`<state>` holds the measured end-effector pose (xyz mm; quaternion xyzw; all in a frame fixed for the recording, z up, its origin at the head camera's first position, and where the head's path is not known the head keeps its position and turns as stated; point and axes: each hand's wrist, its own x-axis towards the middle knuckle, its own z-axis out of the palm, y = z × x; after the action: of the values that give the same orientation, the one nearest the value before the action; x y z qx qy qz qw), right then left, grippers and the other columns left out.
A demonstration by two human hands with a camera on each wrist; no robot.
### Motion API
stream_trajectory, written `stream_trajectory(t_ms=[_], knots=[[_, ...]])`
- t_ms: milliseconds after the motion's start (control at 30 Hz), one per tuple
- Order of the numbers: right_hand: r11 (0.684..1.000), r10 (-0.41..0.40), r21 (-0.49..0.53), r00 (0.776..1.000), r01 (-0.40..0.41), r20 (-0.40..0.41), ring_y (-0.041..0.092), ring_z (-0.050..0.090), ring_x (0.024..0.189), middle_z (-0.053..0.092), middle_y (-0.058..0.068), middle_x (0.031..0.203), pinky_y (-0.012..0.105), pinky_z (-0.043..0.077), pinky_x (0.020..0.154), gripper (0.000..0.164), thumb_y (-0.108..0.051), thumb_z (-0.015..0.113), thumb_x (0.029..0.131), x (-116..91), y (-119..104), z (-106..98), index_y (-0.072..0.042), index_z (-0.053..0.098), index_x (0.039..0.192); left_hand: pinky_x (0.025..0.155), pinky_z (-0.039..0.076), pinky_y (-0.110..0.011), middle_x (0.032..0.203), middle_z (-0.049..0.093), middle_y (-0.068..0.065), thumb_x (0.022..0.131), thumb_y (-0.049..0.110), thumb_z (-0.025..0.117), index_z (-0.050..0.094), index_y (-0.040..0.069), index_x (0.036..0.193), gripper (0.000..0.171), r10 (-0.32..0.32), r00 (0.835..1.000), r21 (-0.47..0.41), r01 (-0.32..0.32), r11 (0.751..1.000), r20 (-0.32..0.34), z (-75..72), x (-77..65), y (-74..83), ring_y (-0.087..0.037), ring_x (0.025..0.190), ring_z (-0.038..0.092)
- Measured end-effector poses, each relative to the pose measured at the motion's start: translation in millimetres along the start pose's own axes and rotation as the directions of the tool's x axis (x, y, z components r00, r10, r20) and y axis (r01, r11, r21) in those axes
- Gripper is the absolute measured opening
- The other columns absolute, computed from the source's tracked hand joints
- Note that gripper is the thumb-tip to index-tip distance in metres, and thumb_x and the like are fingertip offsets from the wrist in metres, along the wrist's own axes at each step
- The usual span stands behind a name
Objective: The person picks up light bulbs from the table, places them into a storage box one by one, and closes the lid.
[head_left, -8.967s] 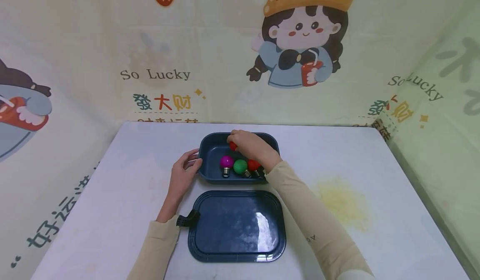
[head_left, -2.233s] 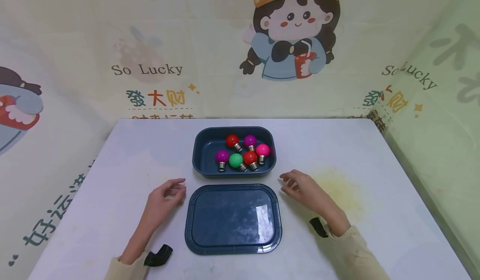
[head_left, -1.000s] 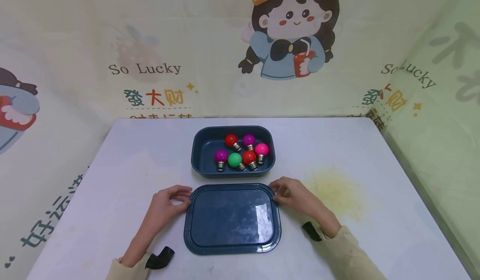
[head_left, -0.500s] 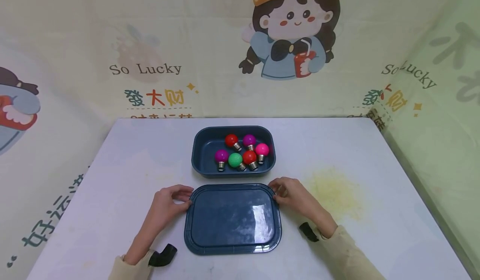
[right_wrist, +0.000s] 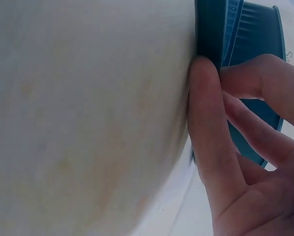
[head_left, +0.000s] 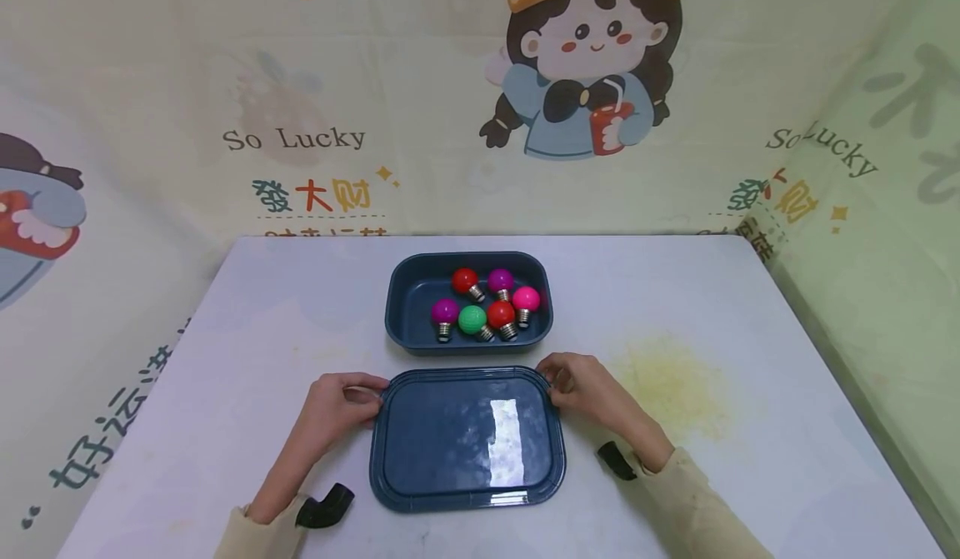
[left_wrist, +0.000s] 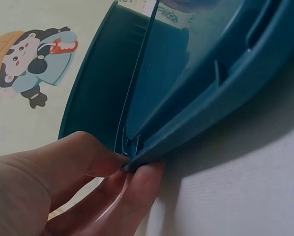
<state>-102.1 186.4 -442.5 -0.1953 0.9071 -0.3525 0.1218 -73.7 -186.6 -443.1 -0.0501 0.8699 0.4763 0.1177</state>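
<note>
A dark blue rectangular lid (head_left: 442, 442) lies flat side up in front of me. My left hand (head_left: 333, 413) pinches its far left corner between thumb and fingers; in the left wrist view the lid's ribbed edge (left_wrist: 206, 113) shows with a shadow beneath it. At the far right corner, my right hand (head_left: 592, 391) pinches the rim, thumb and finger at the edge (right_wrist: 210, 34). Beyond the lid stands a dark blue open box (head_left: 416, 292) holding several small light bulbs: two red (head_left: 465, 280), two purple (head_left: 445, 311), one green (head_left: 472, 319) and one pink (head_left: 526, 299).
The white table (head_left: 247, 317) has a yellowish stain (head_left: 675, 384) on the right. A cartoon-printed cloth (head_left: 435, 126) hangs behind the table and along both sides. Black bands (head_left: 326, 506) show at the wrists.
Earlier my right hand held a red bulb in the box; that bulb now lies inside. Both hands have come in from apart to pinch the lid, whose reflection has just shifted as it tilts slightly.
</note>
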Motion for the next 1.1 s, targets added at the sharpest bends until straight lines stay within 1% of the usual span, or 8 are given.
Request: stream_trajectory(t_ms=[200, 433, 533, 667, 800, 900, 1000, 1100], knots=[[1.0, -0.028, 0.006, 0.999, 0.028, -0.021, 0.011, 0.061, 0.074, 0.068, 0.003, 0.09, 0.022, 0.053, 0.066, 0.026, 0.006, 0.068, 0.081, 1, 1, -2, -0.001, 0.069, 0.106, 0.065, 0.056, -0.025, 0.099, 0.076, -0.01, 0.085, -0.002, 0.069, 0.072, 0.001, 0.116, 0.031, 0.026, 1.0, -0.011, -0.026, 1.0, 0.006, -1.3, 1.1, -0.7, -0.016, 0.075, 0.073], [0.999, -0.031, 0.041, 0.999, 0.033, -0.033, 0.017, 0.065, 0.08, 0.069, 0.007, 0.094, 0.026, 0.056, 0.07, 0.025, 0.007, 0.066, 0.083, 1, 0, -3, 0.001, 0.068, 0.107, 0.061, 0.057, -0.026, 0.1, 0.076, -0.014, 0.084, -0.001, 0.067, 0.073, -0.001, 0.112, 0.029, 0.018, 1.0, -0.044, -0.017, 0.999, 0.02, -3.6, 1.3, -1.2, -0.016, 0.071, 0.072], [0.996, -0.055, 0.066, 0.997, 0.059, -0.052, 0.02, 0.067, 0.083, 0.068, 0.01, 0.099, 0.029, 0.058, 0.073, 0.025, 0.008, 0.065, 0.084, 0, 0, -3, 0.002, 0.067, 0.109, 0.061, 0.057, -0.025, 0.101, 0.075, -0.014, 0.084, -0.001, 0.066, 0.073, -0.001, 0.113, 0.03, 0.014, 1.0, -0.059, -0.012, 0.998, 0.027, -5.3, 1.1, -1.6, -0.017, 0.07, 0.072], [0.988, -0.093, 0.12, 0.993, 0.102, -0.076, 0.027, 0.069, 0.089, 0.067, 0.015, 0.107, 0.032, 0.059, 0.076, 0.026, 0.01, 0.062, 0.087, -3, 0, -5, 0.002, 0.066, 0.111, 0.062, 0.058, -0.027, 0.102, 0.075, -0.015, 0.084, 0.001, 0.066, 0.071, -0.002, 0.116, 0.032, 0.0, 0.999, -0.106, 0.005, 0.994, 0.04, -8.4, 0.4, -2.0, -0.018, 0.073, 0.072], [0.972, -0.127, 0.191, 0.99, 0.137, -0.064, 0.032, 0.069, 0.097, 0.064, 0.017, 0.113, 0.035, 0.06, 0.079, 0.031, 0.013, 0.056, 0.087, -5, 1, -9, 0.0, 0.067, 0.113, 0.063, 0.059, -0.03, 0.105, 0.074, -0.017, 0.085, 0.002, 0.067, 0.069, -0.004, 0.119, 0.034, -0.002, 0.999, -0.163, 0.01, 0.987, 0.052, -11.7, -0.1, -3.0, -0.018, 0.077, 0.072], [0.961, -0.154, 0.226, 0.987, 0.158, -0.037, 0.033, 0.067, 0.103, 0.062, 0.016, 0.117, 0.037, 0.059, 0.082, 0.033, 0.014, 0.055, 0.088, -8, 3, -13, -0.002, 0.066, 0.114, 0.064, 0.06, -0.032, 0.11, 0.072, -0.018, 0.086, 0.002, 0.066, 0.066, -0.004, 0.123, 0.037, 0.006, 0.998, -0.205, 0.007, 0.979, 0.064, -13.2, 0.2, -3.8, -0.017, 0.08, 0.072], [0.951, -0.181, 0.254, 0.983, 0.177, -0.009, 0.033, 0.066, 0.107, 0.06, 0.015, 0.122, 0.037, 0.058, 0.086, 0.031, 0.012, 0.059, 0.09, -10, 4, -16, -0.003, 0.066, 0.115, 0.065, 0.06, -0.033, 0.113, 0.07, -0.018, 0.087, 0.001, 0.066, 0.064, -0.004, 0.126, 0.039, 0.01, 0.997, -0.232, 0.007, 0.973, 0.074, -13.5, 0.9, -4.8, -0.016, 0.083, 0.071], [0.946, -0.191, 0.268, 0.982, 0.183, 0.004, 0.033, 0.063, 0.111, 0.058, 0.015, 0.125, 0.038, 0.057, 0.089, 0.032, 0.011, 0.065, 0.088, -12, 5, -17, -0.004, 0.066, 0.116, 0.066, 0.06, -0.034, 0.113, 0.07, -0.018, 0.088, 0.002, 0.067, 0.064, -0.004, 0.125, 0.038, 0.009, 0.997, -0.244, 0.011, 0.97, 0.079, -13.3, 2.1, -5.1, -0.017, 0.084, 0.072]])
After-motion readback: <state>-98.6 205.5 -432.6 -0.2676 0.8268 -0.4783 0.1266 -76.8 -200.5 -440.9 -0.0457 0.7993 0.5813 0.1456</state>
